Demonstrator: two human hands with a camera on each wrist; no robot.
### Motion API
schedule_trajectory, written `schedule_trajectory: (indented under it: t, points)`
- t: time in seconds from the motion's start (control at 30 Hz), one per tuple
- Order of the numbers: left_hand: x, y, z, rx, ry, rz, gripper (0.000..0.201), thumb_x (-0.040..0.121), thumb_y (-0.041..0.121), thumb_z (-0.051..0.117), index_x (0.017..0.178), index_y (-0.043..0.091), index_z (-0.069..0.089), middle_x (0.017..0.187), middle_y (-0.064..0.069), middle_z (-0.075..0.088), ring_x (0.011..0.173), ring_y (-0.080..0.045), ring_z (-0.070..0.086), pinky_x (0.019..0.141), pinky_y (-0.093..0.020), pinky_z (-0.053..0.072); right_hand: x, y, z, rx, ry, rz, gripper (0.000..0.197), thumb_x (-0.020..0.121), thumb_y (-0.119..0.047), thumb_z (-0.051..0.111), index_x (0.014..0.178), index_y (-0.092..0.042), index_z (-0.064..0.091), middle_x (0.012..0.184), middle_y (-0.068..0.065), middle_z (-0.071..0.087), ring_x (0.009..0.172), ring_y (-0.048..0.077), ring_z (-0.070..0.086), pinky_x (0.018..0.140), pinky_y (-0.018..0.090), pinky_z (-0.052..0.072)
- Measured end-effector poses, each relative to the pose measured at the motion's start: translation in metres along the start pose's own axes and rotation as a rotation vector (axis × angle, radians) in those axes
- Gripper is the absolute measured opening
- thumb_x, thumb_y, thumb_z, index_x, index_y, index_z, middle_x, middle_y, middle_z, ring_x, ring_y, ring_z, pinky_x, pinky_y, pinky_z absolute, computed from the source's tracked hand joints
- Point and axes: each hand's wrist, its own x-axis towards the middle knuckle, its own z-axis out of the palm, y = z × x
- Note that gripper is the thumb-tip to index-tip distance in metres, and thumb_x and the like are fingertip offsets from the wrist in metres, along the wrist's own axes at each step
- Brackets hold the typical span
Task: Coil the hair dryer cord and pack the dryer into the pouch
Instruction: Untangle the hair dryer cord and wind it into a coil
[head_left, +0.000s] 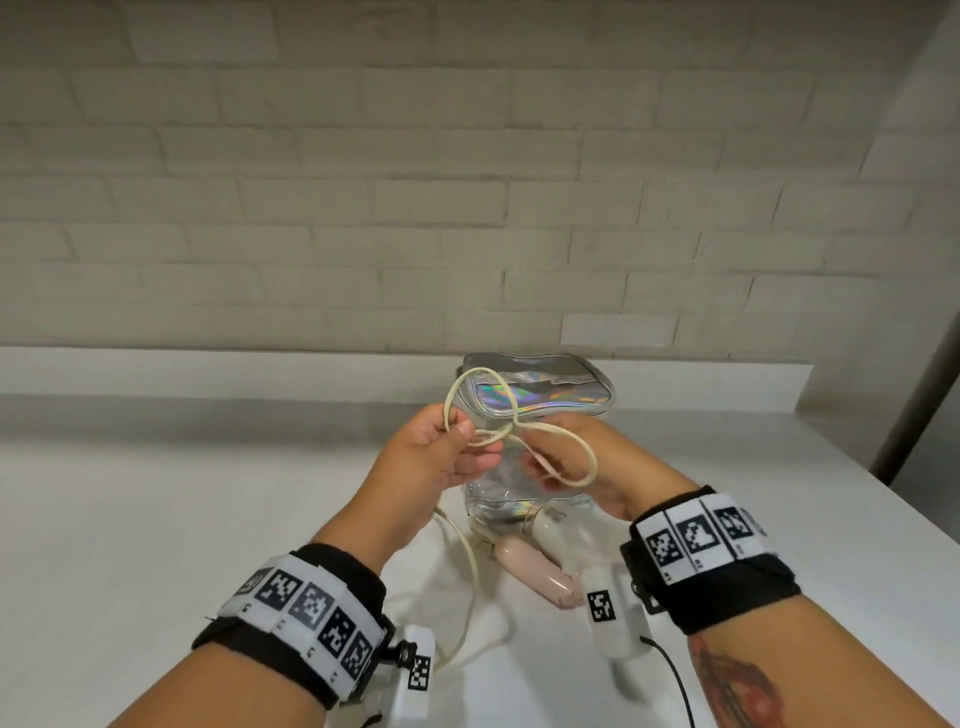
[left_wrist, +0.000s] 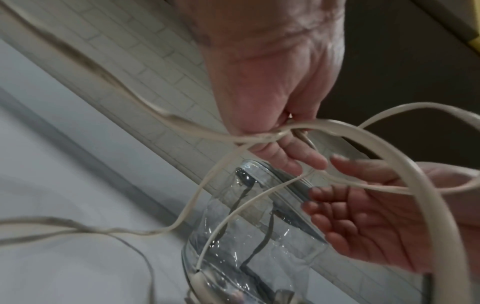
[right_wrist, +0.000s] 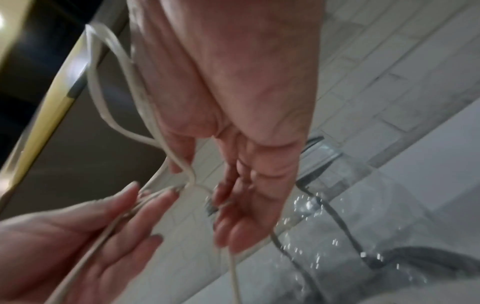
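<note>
Both hands are raised over the table in the head view, each with loops of the cream cord (head_left: 480, 369). My left hand (head_left: 441, 457) pinches the crossing strands between thumb and fingers. My right hand (head_left: 576, 467) has a loop draped round it, and its fingers lie nearly straight (right_wrist: 233, 226). In the left wrist view the cord (left_wrist: 187, 124) runs through the left fingers (left_wrist: 285, 152). The pink hair dryer (head_left: 535, 569) lies on the table below the hands. Behind them stands the clear, holographic pouch (head_left: 540, 397), also seen from the left wrist (left_wrist: 233, 246).
The white table (head_left: 156, 519) stretches left and right, bounded by a brick wall at the back. More cord trails across the table near my left wrist (head_left: 470, 561). A thin black cable (head_left: 670, 670) runs off my right wristband.
</note>
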Motion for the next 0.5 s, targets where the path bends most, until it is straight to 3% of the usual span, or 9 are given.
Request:
schedule_trajectory:
  t: [0.1, 0.2, 0.33, 0.43, 0.5]
  points:
    - [0.000, -0.003, 0.001, 0.006, 0.014, 0.003, 0.027, 0.101, 0.023, 0.042, 0.079, 0.016, 0.056, 0.088, -0.017, 0.074, 0.074, -0.023, 0.073, 0.076, -0.032, 0.056, -0.001, 0.006, 0.016, -0.010, -0.066, 0.034, 0.011, 0.094, -0.019, 0.054, 0.090, -0.011, 0.060, 0.063, 0.002, 0.058, 0.047, 0.008, 0.050, 0.047, 0.019, 0.042]
    - [0.003, -0.003, -0.005, 0.022, 0.111, 0.025, 0.028, 0.102, 0.021, 0.039, 0.078, 0.012, 0.051, 0.076, -0.011, 0.073, 0.071, -0.025, 0.073, 0.075, -0.030, 0.057, 0.003, 0.008, 0.015, -0.088, 0.067, -0.014, 0.023, 0.095, -0.015, 0.052, 0.074, -0.015, 0.061, 0.048, -0.004, 0.048, 0.036, 0.006, 0.037, 0.042, 0.021, 0.030]
    - [0.008, -0.003, -0.031, 0.040, 0.299, 0.045, 0.031, 0.102, 0.024, 0.036, 0.075, 0.015, 0.046, 0.061, -0.004, 0.069, 0.055, -0.018, 0.070, 0.056, -0.029, 0.049, 0.006, 0.012, -0.009, -0.164, 0.321, -0.012, 0.027, 0.092, -0.013, 0.046, 0.073, -0.015, 0.065, 0.044, -0.003, 0.050, 0.040, 0.012, 0.040, 0.045, 0.025, 0.031]
    - [0.008, -0.010, -0.050, 0.126, 0.426, 0.016, 0.030, 0.101, 0.025, 0.037, 0.076, 0.013, 0.049, 0.072, -0.012, 0.070, 0.061, -0.023, 0.069, 0.073, -0.039, 0.050, 0.005, 0.017, -0.022, -0.009, 0.542, -0.049, 0.027, 0.091, -0.009, 0.042, 0.070, -0.016, 0.059, 0.052, 0.004, 0.053, 0.048, 0.019, 0.042, 0.048, 0.028, 0.031]
    - [0.010, -0.018, -0.057, 0.257, 0.440, -0.116, 0.026, 0.099, 0.018, 0.040, 0.078, 0.010, 0.053, 0.081, -0.013, 0.070, 0.076, -0.029, 0.068, 0.076, -0.036, 0.047, 0.003, 0.018, -0.021, 0.060, 0.576, -0.135, 0.028, 0.094, -0.010, 0.039, 0.072, -0.017, 0.055, 0.060, 0.003, 0.055, 0.053, 0.017, 0.047, 0.050, 0.028, 0.037]
